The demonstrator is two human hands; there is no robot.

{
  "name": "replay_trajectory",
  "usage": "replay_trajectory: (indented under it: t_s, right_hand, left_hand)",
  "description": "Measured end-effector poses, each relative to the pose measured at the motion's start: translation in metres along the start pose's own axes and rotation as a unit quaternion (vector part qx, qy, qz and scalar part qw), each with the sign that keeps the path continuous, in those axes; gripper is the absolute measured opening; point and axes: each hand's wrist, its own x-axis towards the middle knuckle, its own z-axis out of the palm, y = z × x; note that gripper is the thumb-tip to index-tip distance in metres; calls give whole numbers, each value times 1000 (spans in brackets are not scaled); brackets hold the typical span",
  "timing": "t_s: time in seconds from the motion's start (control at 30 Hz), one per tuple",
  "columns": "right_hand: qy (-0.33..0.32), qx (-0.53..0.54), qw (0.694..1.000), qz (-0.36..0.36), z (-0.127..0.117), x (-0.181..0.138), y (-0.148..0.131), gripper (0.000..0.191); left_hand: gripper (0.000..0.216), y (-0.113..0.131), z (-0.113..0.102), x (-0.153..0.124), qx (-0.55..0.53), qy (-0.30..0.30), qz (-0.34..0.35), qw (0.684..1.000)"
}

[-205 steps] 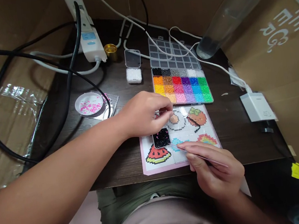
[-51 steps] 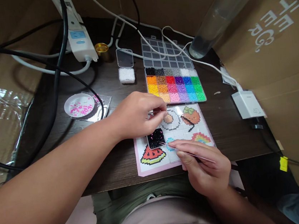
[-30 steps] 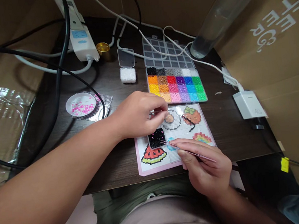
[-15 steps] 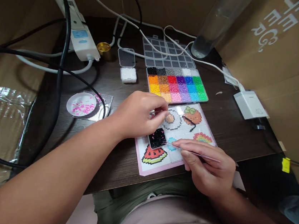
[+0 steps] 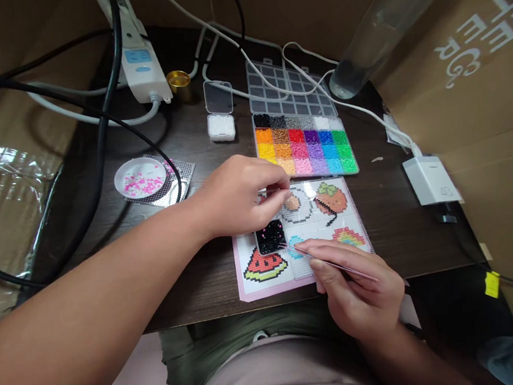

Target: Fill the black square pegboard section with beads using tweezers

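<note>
My left hand (image 5: 243, 193) is closed in a pinch at the far side of a small clear box, on what looks like its raised lid, mostly hidden by the fingers. Black beads (image 5: 271, 240) with a few pink ones fill this box. My right hand (image 5: 362, 285) holds pink tweezers (image 5: 339, 264), their tips at the box's near right edge. Whether a bead sits between the tips is too small to tell. Under the box lies a pattern sheet (image 5: 268, 290) with a clear pegboard over it. A bent line of black beads (image 5: 330, 212) lies over the persimmon picture.
Behind the sheet stands an open compartment case (image 5: 304, 144) of coloured beads. A small box of white beads (image 5: 221, 126) and a dish of pink and white beads (image 5: 140, 180) are to the left. White cables, a power strip (image 5: 144, 75) and a charger (image 5: 431, 180) surround the work.
The view has shifted very slightly. Both hands, the tweezers and the box keep nearly the same places, with the tweezer tips still at the box's edge.
</note>
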Motion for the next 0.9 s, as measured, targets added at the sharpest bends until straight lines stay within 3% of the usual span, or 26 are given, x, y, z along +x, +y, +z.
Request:
replay_trajectory:
  t_s: [0.67, 0.9]
  right_hand:
    - [4, -17, 1000, 2, 1, 2, -1, 30]
    - [32, 16, 999, 10, -2, -6, 1, 33]
  left_hand:
    - [13, 2, -1, 1, -2, -13, -17, 1000]
    - [12, 1, -1, 0, -4, -9, -12, 1000]
